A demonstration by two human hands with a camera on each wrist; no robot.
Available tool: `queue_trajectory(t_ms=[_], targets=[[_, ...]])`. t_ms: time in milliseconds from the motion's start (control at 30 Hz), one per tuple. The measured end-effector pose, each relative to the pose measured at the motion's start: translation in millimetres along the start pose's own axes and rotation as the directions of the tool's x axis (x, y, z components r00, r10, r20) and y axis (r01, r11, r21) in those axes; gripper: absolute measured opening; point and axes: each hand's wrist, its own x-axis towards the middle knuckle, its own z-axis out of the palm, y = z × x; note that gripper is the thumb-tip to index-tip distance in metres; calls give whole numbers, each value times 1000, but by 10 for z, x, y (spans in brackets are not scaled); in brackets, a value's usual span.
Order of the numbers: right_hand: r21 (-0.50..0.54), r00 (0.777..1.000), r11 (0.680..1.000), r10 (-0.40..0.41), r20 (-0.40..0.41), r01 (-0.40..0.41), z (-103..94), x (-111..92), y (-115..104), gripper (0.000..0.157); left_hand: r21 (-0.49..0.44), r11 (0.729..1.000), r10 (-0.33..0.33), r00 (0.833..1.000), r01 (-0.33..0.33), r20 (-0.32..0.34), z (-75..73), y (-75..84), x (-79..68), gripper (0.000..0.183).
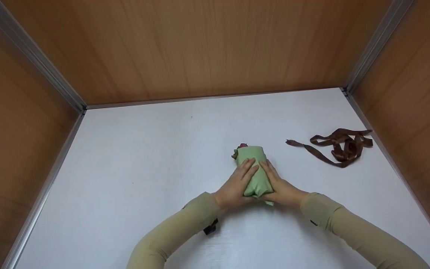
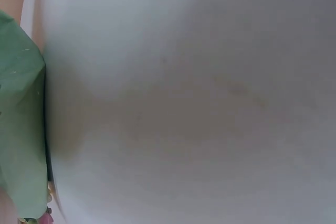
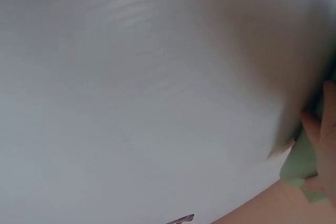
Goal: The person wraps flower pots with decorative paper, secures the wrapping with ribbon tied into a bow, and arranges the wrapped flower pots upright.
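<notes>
A small bundle wrapped in light green paper [image 1: 256,181] lies between both hands at the middle of the table in the head view. A dark red flower [image 1: 242,145] and some leaves [image 1: 234,154] poke out at its far left corner. My left hand [image 1: 236,187] grips the bundle's left side, fingers laid over the top. The right hand [image 1: 283,189] holds its right side, with the thumb at the gathered near end. Green paper [image 2: 23,119] and the flower tip show at the left wrist view's edge. In the right wrist view, fingers press the paper [image 3: 300,163].
A loosely heaped brown ribbon [image 1: 349,155] lies on the white table [image 1: 144,149] at the right, one tail stretching left. Wood panels [image 1: 215,48] enclose the table at the back and both sides, with metal strips in the corners.
</notes>
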Motion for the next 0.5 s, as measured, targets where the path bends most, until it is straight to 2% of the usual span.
queue_trajectory(t_ms=[500], targets=[[8,997,997,-79,-14,79,126,-159,36,101,57,998,40,999,-42,22,38,131,-107,79]])
